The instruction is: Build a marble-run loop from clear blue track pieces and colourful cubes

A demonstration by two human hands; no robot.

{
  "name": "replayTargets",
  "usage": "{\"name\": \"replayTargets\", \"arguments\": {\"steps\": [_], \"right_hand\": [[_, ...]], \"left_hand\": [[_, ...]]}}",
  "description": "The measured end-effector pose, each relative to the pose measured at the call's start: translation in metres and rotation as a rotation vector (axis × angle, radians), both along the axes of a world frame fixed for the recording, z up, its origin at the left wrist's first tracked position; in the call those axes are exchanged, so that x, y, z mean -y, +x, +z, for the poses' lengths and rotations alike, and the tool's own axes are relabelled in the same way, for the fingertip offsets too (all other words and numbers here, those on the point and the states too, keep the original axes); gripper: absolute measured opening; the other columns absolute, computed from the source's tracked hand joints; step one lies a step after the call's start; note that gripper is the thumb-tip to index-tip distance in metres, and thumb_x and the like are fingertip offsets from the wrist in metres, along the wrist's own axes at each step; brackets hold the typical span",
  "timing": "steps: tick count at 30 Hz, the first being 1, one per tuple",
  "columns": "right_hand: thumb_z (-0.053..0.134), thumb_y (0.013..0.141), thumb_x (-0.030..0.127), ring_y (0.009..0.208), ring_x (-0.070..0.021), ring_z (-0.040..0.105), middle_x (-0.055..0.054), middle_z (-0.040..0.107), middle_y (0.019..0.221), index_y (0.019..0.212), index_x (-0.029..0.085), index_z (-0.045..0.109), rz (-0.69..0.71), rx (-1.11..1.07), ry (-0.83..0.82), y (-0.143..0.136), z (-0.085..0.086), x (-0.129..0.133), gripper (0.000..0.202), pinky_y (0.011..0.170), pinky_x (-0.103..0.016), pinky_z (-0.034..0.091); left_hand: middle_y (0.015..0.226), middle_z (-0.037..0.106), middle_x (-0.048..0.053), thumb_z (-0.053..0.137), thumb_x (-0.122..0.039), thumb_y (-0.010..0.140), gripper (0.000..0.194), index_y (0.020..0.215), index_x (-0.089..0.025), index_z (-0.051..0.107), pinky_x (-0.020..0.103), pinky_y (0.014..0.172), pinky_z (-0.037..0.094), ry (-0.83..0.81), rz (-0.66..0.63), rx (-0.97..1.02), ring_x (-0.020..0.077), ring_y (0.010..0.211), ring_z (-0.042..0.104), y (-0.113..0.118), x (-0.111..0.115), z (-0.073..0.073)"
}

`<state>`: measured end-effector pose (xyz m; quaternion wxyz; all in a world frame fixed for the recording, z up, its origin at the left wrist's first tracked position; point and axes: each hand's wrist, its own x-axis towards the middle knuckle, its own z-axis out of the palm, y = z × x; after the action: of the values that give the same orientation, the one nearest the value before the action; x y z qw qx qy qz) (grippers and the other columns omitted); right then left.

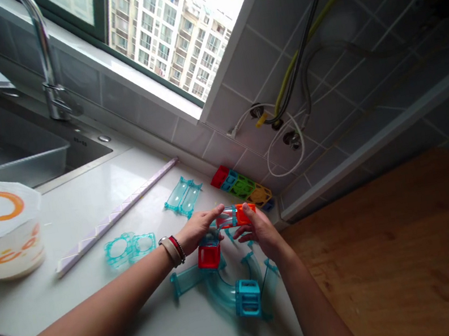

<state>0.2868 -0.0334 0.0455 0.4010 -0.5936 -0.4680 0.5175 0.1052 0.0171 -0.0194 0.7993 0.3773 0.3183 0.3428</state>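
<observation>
My left hand [199, 228], with a watch and bracelets at the wrist, is closed on a clear bluish track piece [228, 213], thumb along its top. The far end of that piece meets an orange-red block [246, 213], which my right hand [264, 236] pinches between thumb and fingers. Below my left hand is a red open-sided cube [209, 256]; whether it joins the held piece I cannot tell. Beneath both hands, a curved translucent blue track [221, 289] leads to a blue cube [247, 298]. A straight blue track piece [187, 279] lies to its left.
Flat blue plastic pieces [184, 196] and ring-shaped ones [130, 248] lie on the white counter [156, 328]. Colored blocks [245, 186] line the wall. A long patterned stick [116, 216], a lidded cup [0, 228] and a sink [9, 141] are leftward. Cables [297, 64] hang at right.
</observation>
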Motion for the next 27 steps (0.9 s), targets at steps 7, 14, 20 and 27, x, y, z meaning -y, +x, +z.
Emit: {"name": "replayTargets", "arguments": {"steps": [7,14,20,27], "right_hand": [[0.066,0.088,0.067,0.059,-0.0171,0.074,-0.007,0.077,0.094,0.113,0.021,0.063,-0.110,-0.081,0.028,-0.007,-0.009,-0.001,0.052,0.046,-0.022,0.056],[0.066,0.089,0.065,0.064,-0.0178,0.074,-0.007,0.077,0.095,0.112,0.020,0.065,-0.108,-0.105,0.072,-0.005,-0.015,0.002,0.050,0.049,-0.024,0.059],[0.068,0.088,0.064,0.063,-0.0180,0.073,-0.007,0.076,0.090,0.110,0.019,0.068,-0.110,-0.048,0.105,-0.010,-0.014,0.003,0.050,0.049,-0.025,0.060],[0.072,0.086,0.063,0.063,-0.0186,0.073,-0.007,0.076,0.090,0.109,0.018,0.066,-0.097,-0.077,0.107,-0.014,-0.015,0.001,0.050,0.055,-0.029,0.062]], "left_hand": [[0.093,0.078,0.014,0.074,-0.075,0.074,0.076,0.114,-0.011,0.078,0.026,0.055,0.054,0.037,0.041,0.038,0.0142,0.056,0.066,0.004,0.001,-0.005],[0.105,0.077,0.012,0.089,-0.054,0.070,0.064,0.119,-0.015,0.077,0.029,0.068,0.059,0.152,0.014,0.053,0.0154,0.074,0.067,0.002,0.003,-0.004],[0.097,0.077,0.010,0.086,-0.057,0.071,0.064,0.118,-0.015,0.078,0.029,0.064,0.058,0.177,0.020,-0.009,0.0145,0.066,0.066,0.000,0.004,0.001],[0.099,0.077,0.010,0.086,-0.057,0.071,0.062,0.117,-0.015,0.078,0.030,0.064,0.059,0.203,0.032,-0.002,0.0170,0.072,0.067,0.000,0.005,0.002]]}}
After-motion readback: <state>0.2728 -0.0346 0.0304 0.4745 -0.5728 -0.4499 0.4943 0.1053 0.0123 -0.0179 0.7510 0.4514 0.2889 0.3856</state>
